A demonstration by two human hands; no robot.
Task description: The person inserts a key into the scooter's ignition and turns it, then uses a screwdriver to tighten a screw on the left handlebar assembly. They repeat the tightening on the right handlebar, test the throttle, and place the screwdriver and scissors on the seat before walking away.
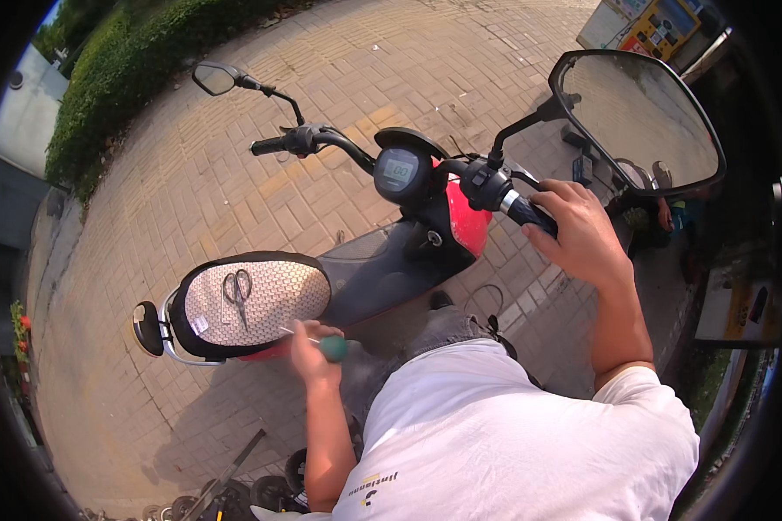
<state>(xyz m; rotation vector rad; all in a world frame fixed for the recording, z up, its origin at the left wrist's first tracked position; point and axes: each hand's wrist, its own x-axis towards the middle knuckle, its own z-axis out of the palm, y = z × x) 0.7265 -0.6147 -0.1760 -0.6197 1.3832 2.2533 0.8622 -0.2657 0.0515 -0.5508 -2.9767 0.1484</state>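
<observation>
A red and black electric scooter [369, 269] stands across in front of me. My right hand [578, 227] curls over the black handlebar grip [530, 213], below the large right mirror [639, 122]. Beside the seat's near edge, my left hand [313, 349] is closed around a screwdriver [333, 349] with a green handle; its thin shaft shows past the fingers. Dark-handled scissors [237, 295] lie on the woven seat cover [282, 300]. A round display [400, 174] sits between the handlebars, with a key lock below it.
The left mirror [215, 79] sticks out on its stalk at the far side. Light paving [148, 226] surrounds the scooter, with a hedge [139, 78] at far left. Wheels and a long bar [235, 469] are at lower left. Boxes and dark equipment [582, 161] stand beyond the right handlebar.
</observation>
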